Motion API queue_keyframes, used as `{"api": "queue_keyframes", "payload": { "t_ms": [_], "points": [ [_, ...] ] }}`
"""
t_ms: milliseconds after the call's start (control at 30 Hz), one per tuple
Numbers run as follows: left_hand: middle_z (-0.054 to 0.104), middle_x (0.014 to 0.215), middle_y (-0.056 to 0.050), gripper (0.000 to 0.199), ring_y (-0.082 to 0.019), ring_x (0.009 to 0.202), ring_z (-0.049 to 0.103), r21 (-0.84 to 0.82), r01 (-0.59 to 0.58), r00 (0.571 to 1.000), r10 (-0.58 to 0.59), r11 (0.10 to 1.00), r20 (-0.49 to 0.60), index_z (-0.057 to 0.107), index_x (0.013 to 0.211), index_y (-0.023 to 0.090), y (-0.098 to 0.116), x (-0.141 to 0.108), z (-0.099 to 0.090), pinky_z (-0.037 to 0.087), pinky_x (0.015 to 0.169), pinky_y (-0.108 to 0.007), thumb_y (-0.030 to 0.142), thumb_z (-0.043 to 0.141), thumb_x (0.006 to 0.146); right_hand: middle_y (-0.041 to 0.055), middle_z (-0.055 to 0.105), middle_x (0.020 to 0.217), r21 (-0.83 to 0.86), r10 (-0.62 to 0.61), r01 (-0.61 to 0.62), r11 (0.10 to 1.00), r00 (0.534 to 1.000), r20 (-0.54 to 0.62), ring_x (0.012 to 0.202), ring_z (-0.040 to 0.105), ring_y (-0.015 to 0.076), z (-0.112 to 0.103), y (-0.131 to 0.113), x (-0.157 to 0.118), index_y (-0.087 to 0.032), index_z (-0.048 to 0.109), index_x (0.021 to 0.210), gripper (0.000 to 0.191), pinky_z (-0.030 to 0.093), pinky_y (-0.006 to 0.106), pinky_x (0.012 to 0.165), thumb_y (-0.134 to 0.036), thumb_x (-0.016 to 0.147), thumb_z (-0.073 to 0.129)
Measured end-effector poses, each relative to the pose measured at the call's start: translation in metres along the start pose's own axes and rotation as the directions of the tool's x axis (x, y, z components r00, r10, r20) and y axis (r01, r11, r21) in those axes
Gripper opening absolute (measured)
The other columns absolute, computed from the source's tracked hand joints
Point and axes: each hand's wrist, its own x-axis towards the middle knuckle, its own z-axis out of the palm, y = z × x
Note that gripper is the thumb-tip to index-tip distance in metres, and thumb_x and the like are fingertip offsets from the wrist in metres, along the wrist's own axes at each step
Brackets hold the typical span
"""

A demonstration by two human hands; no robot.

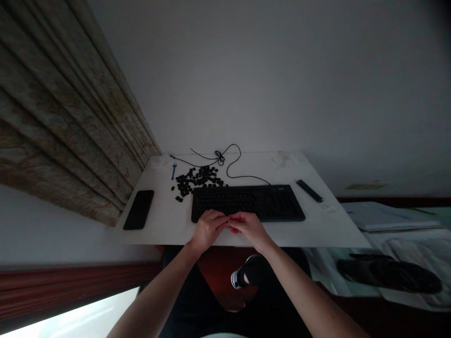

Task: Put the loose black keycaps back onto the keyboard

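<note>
A black keyboard (pixel 278 204) lies on the white table (pixel 165 230), its cable running off the back edge. My left hand (pixel 210 227) and my right hand (pixel 247 226) meet at the keyboard's front edge, fingertips touching. Fingers of both hands are pressed together around something too small to make out. Behind the keyboard's left part, a pile of loose black keycaps (pixel 200 177) is spread over the table.
A black phone (pixel 138 210) lies at the table's left. Near the back left is a small blue tool (pixel 174 172). The black cable (pixel 240 156) has a tied bundle. At the right lies a dark strip-shaped object (pixel 309 190). Curtains (pixel 70 108) hang at the left.
</note>
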Motion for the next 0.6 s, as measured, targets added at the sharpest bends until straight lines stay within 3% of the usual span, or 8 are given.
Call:
{"api": "queue_keyframes", "payload": {
  "t_ms": [233,333,467,600],
  "points": [
    [0.072,0.098,-0.007,0.025,-0.021,0.092,0.066,0.072,-0.035,0.999,0.034,0.997,0.012,0.071,0.114,0.025,-0.005,0.004,-0.001,0.053,0.085,-0.038,0.034,0.056,0.096,0.0055,0.072,0.075,0.018,0.004,-0.004,1.000,1.000,0.003,0.067,0.063,0.0171,-0.001,-0.005,-0.002,-0.017,0.075,0.080,0.036,0.052,0.032,0.066,-0.049,0.063,0.079],
    [0.071,0.100,-0.008,0.024,-0.023,0.098,0.065,0.144,0.063,0.997,-0.055,0.988,-0.056,0.071,0.111,0.024,-0.022,0.011,-0.013,0.051,0.091,-0.041,0.034,0.058,0.094,0.0034,0.068,0.068,0.000,-0.002,0.002,1.000,0.999,-0.035,0.062,0.060,0.0159,-0.004,-0.007,0.000,-0.017,0.075,0.082,0.036,0.050,0.030,0.062,-0.048,0.064,0.079],
    [0.068,0.114,-0.010,0.025,-0.026,0.111,0.061,0.231,0.269,0.952,-0.221,0.935,-0.214,0.069,0.114,0.022,-0.046,0.022,-0.024,0.045,0.102,-0.045,0.029,0.057,0.093,0.0029,0.067,0.067,-0.033,-0.010,0.008,0.999,0.997,-0.074,0.061,0.060,0.0152,-0.010,-0.004,0.001,-0.016,0.076,0.084,0.035,0.049,0.030,0.062,-0.047,0.066,0.078],
    [0.065,0.122,-0.011,0.029,-0.028,0.118,0.057,0.229,0.261,0.960,-0.227,0.938,-0.164,0.067,0.117,0.022,-0.052,0.026,-0.018,0.038,0.109,-0.047,0.032,0.059,0.092,0.0031,0.068,0.069,-0.025,0.004,-0.007,1.000,0.995,-0.104,0.060,0.059,0.0147,-0.016,0.001,0.001,-0.017,0.077,0.085,0.035,0.049,0.030,0.061,-0.045,0.064,0.079]
  ]
}}
